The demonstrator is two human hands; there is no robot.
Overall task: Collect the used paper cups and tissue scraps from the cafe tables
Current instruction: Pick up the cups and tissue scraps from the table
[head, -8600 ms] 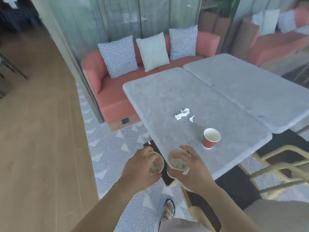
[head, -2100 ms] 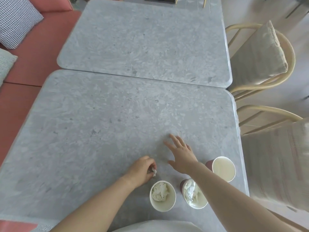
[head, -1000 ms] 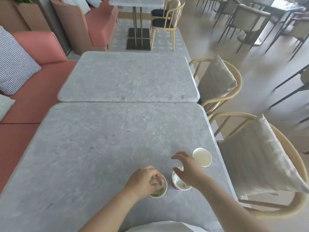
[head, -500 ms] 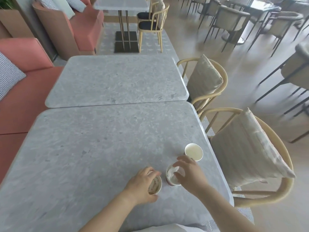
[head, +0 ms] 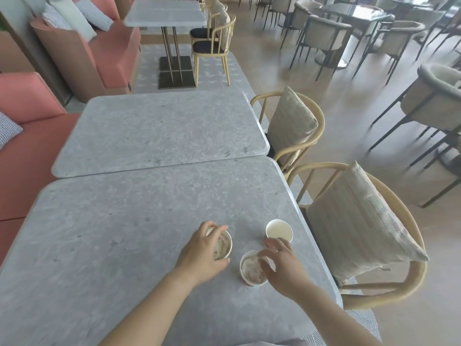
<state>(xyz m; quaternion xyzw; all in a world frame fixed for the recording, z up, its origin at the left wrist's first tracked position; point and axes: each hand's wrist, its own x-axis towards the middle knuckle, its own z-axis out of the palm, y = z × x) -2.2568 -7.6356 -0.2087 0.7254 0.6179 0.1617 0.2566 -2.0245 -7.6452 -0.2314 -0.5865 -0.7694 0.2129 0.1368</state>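
Half a second ago the two filled cups stood rim to rim; they now sit slightly apart, and the right hand's fingers have spread toward the empty cup. The left hand (head: 199, 253) grips the left cup (head: 229, 242), with its fingers curled over the far rim and its thumb on the near side. The right hand (head: 284, 265) hovers over the middle cup (head: 247, 280) with loosely curved fingers and its thumb at the rim. I cannot tell whether it grips the cup. Both cups hold crumpled tissue (head: 250, 267). The empty cup (head: 279, 229) stands just beyond the right hand's fingertips. All three cups are on the table (head: 112, 233), near its right edge. A cushioned chair (head: 361, 233) stands close beside that edge.
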